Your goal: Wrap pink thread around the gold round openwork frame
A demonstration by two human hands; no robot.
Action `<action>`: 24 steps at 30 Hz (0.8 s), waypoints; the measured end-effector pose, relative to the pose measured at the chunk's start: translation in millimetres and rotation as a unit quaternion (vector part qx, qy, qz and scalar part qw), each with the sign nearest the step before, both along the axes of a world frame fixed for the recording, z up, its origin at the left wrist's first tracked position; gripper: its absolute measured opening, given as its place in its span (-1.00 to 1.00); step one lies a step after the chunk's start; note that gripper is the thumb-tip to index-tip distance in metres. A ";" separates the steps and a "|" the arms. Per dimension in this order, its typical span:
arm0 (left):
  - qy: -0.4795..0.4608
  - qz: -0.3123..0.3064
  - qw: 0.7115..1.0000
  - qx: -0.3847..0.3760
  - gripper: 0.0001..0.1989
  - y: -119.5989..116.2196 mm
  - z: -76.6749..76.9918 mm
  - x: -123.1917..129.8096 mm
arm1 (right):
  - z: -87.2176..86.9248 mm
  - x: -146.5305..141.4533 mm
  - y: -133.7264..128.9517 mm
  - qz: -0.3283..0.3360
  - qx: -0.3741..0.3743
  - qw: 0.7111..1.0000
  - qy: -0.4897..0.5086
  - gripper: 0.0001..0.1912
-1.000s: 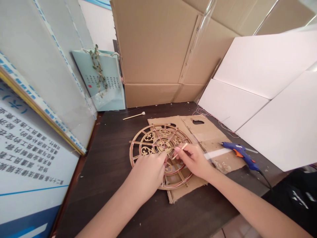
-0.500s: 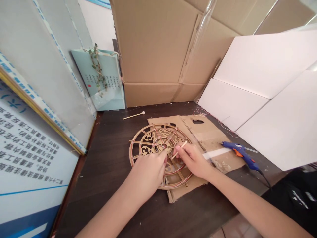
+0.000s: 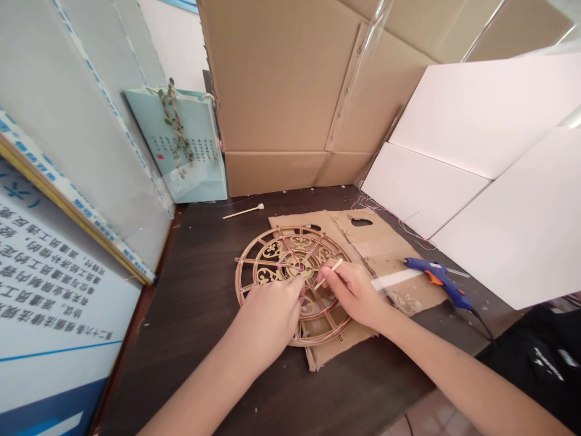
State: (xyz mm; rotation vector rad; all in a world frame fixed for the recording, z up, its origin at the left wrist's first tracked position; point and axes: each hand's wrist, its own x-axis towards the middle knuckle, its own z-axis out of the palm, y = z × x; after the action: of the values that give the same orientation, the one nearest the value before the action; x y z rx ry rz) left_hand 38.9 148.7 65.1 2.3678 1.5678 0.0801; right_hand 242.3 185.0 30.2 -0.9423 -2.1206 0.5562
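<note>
A round, gold-coloured openwork frame (image 3: 245, 281) with scroll patterns and reddish wire along its rings lies partly on a flat cardboard sheet (image 3: 385, 242). Over its lower middle, my left hand (image 3: 276, 306) is closed, fingertips pressed together near the centre; what they pinch, if anything, is hidden. My right hand (image 3: 351, 290) grips a thin wooden stick (image 3: 334, 266) between thumb and fingers, slanted above the frame's right half. The stick's lower end points down toward the frame beside my left fingertips; whether it touches, I cannot tell.
A blue glue gun (image 3: 438, 278) rests at the right on the cardboard, its cord trailing toward a black cloth (image 3: 535, 357). Another stick with a white tip (image 3: 245, 212) lies behind the frame. Upright cardboard (image 3: 290, 103), white panels (image 3: 454, 133) and a pale green bag (image 3: 200, 163) border the dark table.
The view has shifted slightly. Both hands and the wooden stick keep nearly the same place over the frame.
</note>
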 end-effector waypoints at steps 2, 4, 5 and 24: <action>-0.002 -0.001 1.000 -0.001 -0.82 0.2 -0.2 -0.2 | 0.2 -0.2 -0.8 0.003 0.005 1.000 -0.005 -0.61; -0.001 -0.002 1.000 -0.002 -0.82 0.3 0.6 0.1 | -0.8 0.0 -1.2 0.009 0.009 1.000 -0.009 -0.62; 0.001 -0.001 1.000 -0.003 -0.82 0.3 1.1 0.3 | -1.4 0.2 -1.2 0.012 0.010 1.000 -0.010 -0.62; 0.009 0.001 1.000 -0.002 -0.83 1.5 -0.2 0.7 | -4.2 3.0 5.0 0.021 -0.088 0.996 0.014 -0.54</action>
State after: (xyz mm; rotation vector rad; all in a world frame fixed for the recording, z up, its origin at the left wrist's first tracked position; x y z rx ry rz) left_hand 39.7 150.2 64.9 2.3705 1.5761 0.0556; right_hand 245.3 190.0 26.0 -0.9817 -2.0951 0.7838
